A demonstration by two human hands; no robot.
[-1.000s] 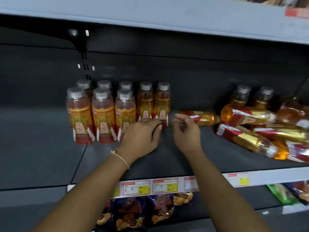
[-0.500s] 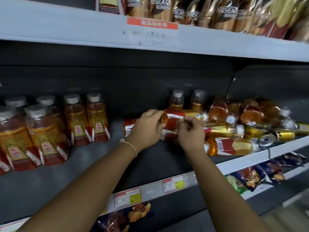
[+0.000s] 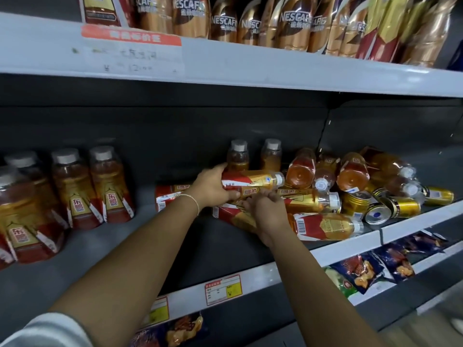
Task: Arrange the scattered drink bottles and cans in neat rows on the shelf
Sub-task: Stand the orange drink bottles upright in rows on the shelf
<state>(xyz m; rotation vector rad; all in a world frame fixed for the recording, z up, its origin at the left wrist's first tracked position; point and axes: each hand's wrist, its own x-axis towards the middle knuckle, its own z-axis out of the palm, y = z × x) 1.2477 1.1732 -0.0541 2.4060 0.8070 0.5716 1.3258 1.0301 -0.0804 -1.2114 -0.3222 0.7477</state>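
amber bottles (image 3: 323,225) and gold cans (image 3: 400,207) lie toppled right; upright bottles (image 3: 87,189) left.

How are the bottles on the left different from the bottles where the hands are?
The left bottles stand upright in tidy rows with their caps up; the pile bottles lie on their sides, stacked and pointing different ways. Nobody touches the left bottles; the left hand and right hand are both on the pile bottles. Gold cans lie mixed in beside the pile bottles, none by the left bottles. Both have amber drink, red-gold labels and pale caps.
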